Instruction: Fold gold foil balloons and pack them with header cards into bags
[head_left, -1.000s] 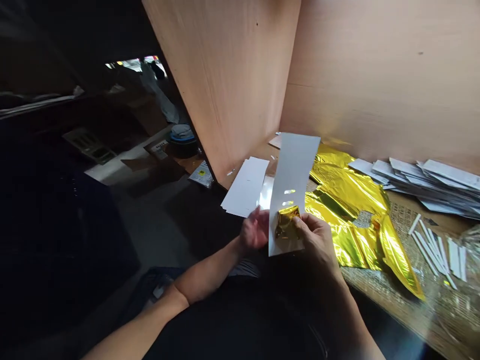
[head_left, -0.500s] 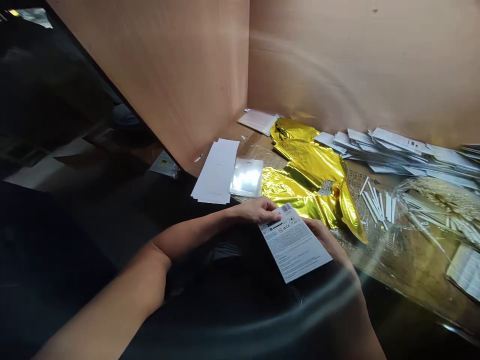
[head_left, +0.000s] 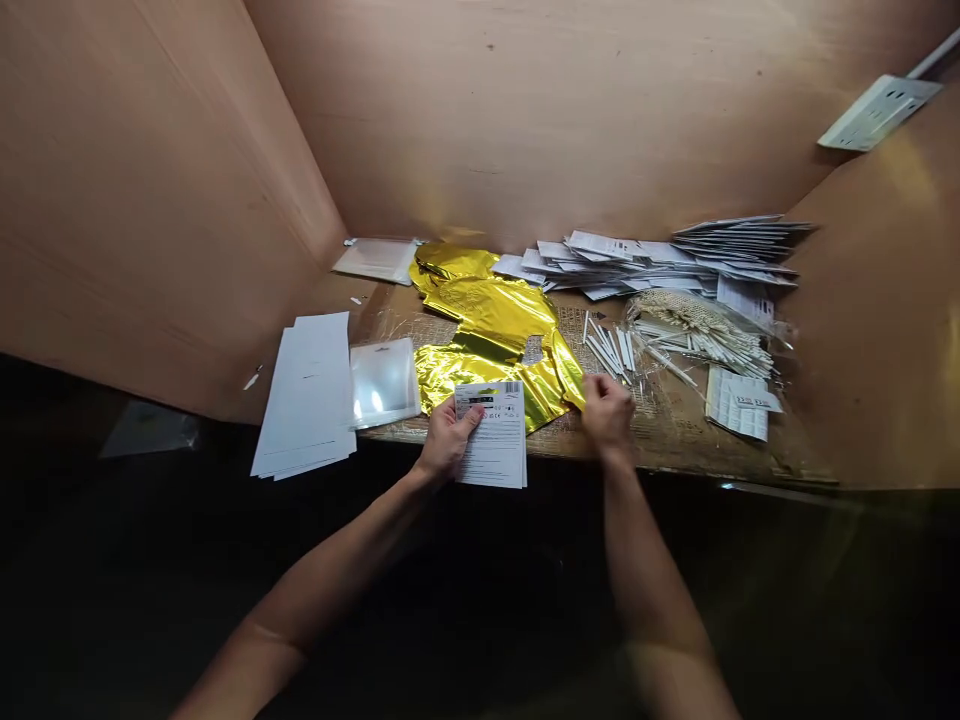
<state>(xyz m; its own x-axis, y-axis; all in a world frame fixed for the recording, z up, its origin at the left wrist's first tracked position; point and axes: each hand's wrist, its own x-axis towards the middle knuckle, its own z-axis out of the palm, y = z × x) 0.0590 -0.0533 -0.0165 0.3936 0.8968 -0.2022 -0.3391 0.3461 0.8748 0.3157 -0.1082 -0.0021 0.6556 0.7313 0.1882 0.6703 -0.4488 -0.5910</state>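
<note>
My left hand point(head_left: 445, 438) grips a folded printed card point(head_left: 491, 450) by its left side, thumb on the front. Small print, symbols and a barcode cover the card, and a second layer shows behind its right edge. Just behind it lies a crumpled heap of shiny gold foil point(head_left: 495, 310), which looks like flat, uninflated balloons. My right hand point(head_left: 607, 408) is closed at the foil's right corner, in front of some thin white sticks point(head_left: 609, 348). What its curled fingers hold, if anything, is hidden.
Blank white sheets point(head_left: 306, 400) and clear plastic sleeves point(head_left: 385, 385) lie on the left. Stacked printed cards point(head_left: 622, 262) line the back wall. A plastic bag of white sticks point(head_left: 705, 330) and a small folded leaflet point(head_left: 739, 400) lie right. A power strip point(head_left: 877, 112) hangs on the wall.
The view has swung right. My right hand has let go of the card and moved right, beside the foil and sticks. My left hand keeps the card, now more upright.
</note>
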